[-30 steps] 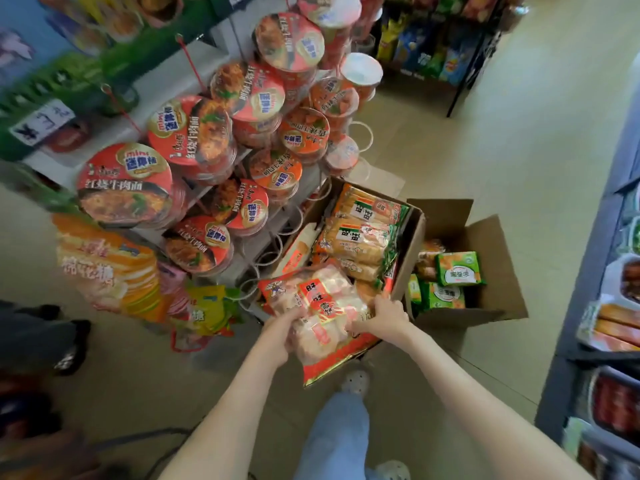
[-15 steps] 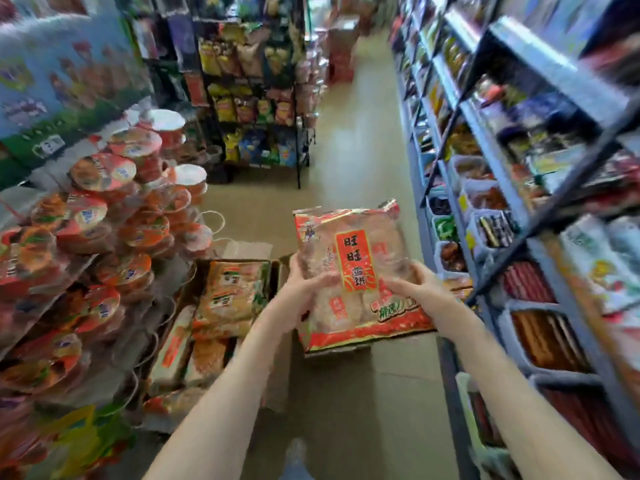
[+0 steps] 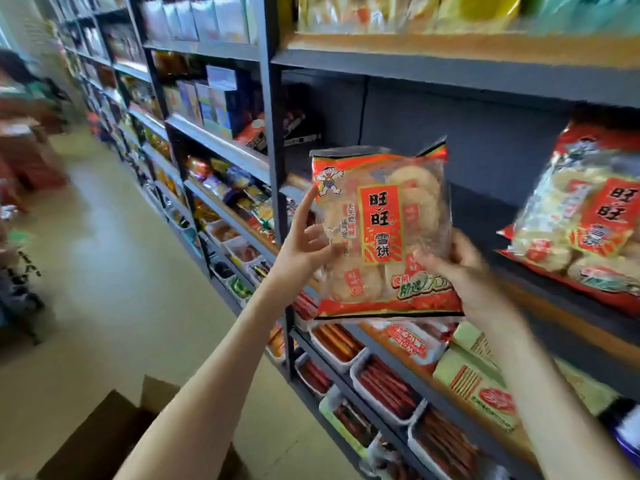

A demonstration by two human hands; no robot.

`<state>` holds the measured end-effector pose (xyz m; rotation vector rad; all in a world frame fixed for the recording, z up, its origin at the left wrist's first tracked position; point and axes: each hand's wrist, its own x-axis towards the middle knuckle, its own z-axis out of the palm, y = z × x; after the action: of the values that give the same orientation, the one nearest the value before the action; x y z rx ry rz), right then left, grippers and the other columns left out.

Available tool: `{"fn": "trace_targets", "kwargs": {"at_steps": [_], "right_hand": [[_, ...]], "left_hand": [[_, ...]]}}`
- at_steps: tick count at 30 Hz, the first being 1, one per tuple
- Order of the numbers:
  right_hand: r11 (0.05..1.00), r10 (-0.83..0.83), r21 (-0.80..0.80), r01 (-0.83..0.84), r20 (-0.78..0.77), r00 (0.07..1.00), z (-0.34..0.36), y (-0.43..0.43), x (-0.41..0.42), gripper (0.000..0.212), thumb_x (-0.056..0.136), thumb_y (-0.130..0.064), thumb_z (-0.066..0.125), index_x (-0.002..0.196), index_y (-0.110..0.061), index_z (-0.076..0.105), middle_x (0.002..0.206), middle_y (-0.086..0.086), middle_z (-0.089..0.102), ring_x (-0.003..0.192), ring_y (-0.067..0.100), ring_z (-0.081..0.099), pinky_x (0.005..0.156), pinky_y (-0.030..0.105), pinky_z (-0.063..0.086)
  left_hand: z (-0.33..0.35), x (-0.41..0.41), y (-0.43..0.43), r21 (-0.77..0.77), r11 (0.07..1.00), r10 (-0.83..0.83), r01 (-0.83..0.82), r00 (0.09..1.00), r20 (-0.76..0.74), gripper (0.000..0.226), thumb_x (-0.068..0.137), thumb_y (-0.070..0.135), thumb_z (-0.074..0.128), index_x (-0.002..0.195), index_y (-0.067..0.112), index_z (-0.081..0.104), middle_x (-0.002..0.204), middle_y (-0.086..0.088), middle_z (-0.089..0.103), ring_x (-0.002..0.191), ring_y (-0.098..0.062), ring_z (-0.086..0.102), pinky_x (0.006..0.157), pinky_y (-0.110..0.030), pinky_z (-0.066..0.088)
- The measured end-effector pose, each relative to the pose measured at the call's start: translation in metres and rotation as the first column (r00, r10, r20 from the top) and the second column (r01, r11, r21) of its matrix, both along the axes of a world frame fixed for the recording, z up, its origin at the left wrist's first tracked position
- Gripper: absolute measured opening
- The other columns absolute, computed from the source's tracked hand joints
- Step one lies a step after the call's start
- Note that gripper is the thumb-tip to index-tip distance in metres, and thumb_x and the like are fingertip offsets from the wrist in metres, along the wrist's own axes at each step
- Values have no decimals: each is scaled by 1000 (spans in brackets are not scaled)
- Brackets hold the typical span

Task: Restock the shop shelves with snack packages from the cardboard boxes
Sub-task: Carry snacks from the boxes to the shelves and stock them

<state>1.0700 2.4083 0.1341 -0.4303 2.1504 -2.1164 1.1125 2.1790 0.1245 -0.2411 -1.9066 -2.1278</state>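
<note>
Item: one rice-cracker bag (image 3: 381, 233). A second ago it was low over the cardboard box (image 3: 104, 434); now it is upright before the shelf (image 3: 568, 320). My left hand (image 3: 304, 244) pinches its left edge and my right hand (image 3: 460, 268) grips its lower right corner. A matching bag (image 3: 581, 226) lies to the right, so shelving is probably next.

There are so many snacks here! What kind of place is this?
Most likely a small grocery shop. Long metal shelves full of packaged snacks line an aisle, trays of red snack sticks fill the lower shelf, and a cardboard box stands on the floor.
</note>
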Motion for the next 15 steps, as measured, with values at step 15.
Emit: {"fn": "trace_targets", "kwargs": {"at_steps": [15], "right_hand": [[785, -603, -210, 583, -45, 797, 38, 129, 38, 43, 69, -23, 78, 109, -27, 63, 103, 2, 73, 96, 24, 70, 77, 38, 55]], "left_hand": [[51, -122, 141, -193, 951, -278, 241, 940, -196, 34, 103, 22, 39, 137, 27, 39, 104, 4, 62, 92, -10, 65, 83, -25, 51]]}}
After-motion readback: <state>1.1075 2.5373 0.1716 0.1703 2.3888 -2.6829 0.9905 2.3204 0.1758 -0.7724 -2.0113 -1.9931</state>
